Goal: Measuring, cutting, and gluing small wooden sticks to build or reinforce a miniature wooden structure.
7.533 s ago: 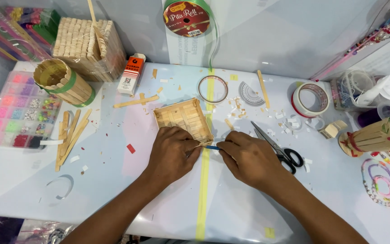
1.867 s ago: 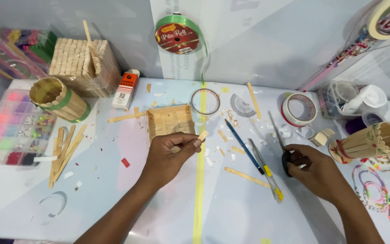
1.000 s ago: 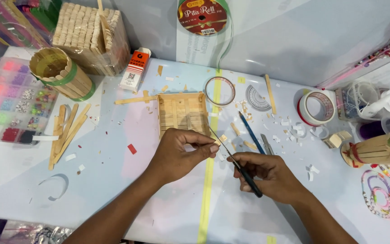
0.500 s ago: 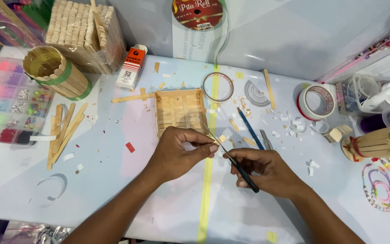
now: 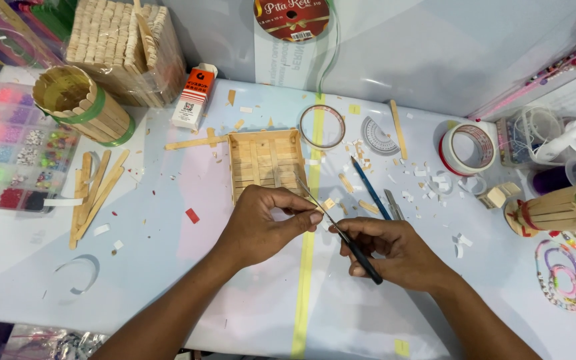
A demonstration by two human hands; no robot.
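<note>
My left hand [image 5: 261, 223] pinches a small wooden stick piece [image 5: 314, 216] between thumb and forefinger, just in front of a square tray made of craft sticks [image 5: 265, 163]. My right hand [image 5: 395, 250] grips the black handle of a pair of scissors [image 5: 341, 233]. The thin blades point up and left, past the left fingertips and toward the tray's near corner. Both hands meet over a yellow tape line [image 5: 307, 280] on the white table.
A blue pencil [image 5: 368, 188], tape ring [image 5: 321, 127], protractor [image 5: 378, 137] and tape roll [image 5: 468, 148] lie beyond my hands. At left are loose sticks [image 5: 95, 193], a bead box [image 5: 8, 153], a stick cylinder [image 5: 81, 103], a glue box [image 5: 195, 97]. A stick cup [image 5: 561, 208] and bracelets [image 5: 568, 283] sit right.
My right hand fetched the scissors from the right side of the table and brought them to the stick piece in my left hand. In the last half second both hands barely moved.
</note>
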